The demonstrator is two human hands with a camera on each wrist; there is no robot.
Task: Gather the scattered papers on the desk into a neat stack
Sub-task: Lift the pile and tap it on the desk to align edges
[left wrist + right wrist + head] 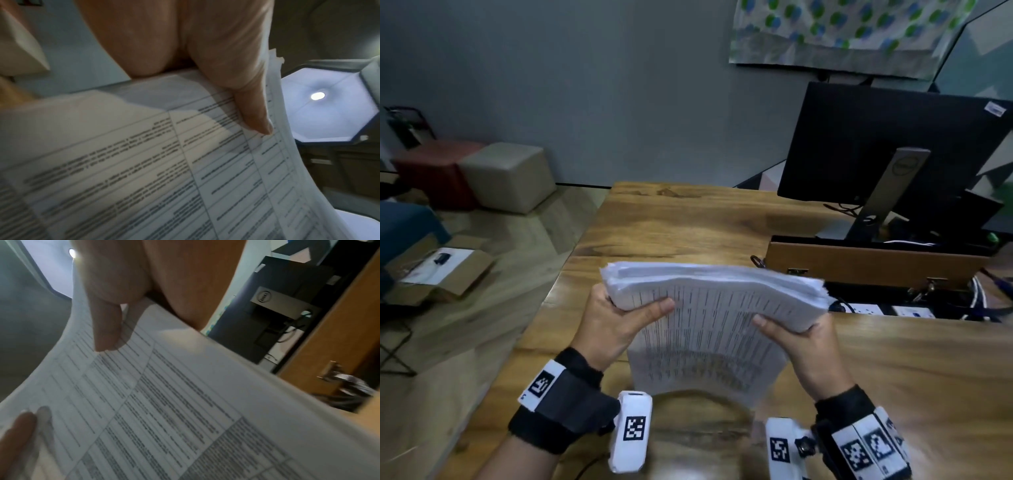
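Thick stack of printed papers (717, 308) held upright-tilted over the near middle of the wooden desk (688, 222), printed face toward the wearer, upper edge fanned and uneven, lower edge blurred just above or against the desktop — cannot tell which. Gripped on both sides: left hand (616, 320) at the 9 o'clock edge, thumb (254, 113) laid across the printed face and fingers wrapped behind; right hand (803, 337) at the 3 o'clock edge, thumb (107, 331) pressing the face, fingers curled around the back. Both hands grasping the stack, neither relaxed.

No loose sheets visible elsewhere on the desk. Gathering looks done; squaring-up appears to be the step in hand, judging by the ragged top edge and the vertical hold.

Next move, likely: loosen the grip slightly, tap the lower edge against the desktop to let the sheets settle flush, then turn and tap a side edge, then lay flat. Calls for a light, even hold — too tight and the sheets cannot slide level, too loose and the bundle splays or slips.

Further out: at 1 o'clock, a black monitor (893, 144) seen from behind on its grey stand (887, 192); at 2 o'clock, a raised wooden flap (873, 263) over a cable tray with power sockets (866, 309). At 10 o'clock, on the floor, a beige cube seat (510, 174) and an open cardboard box (441, 274).
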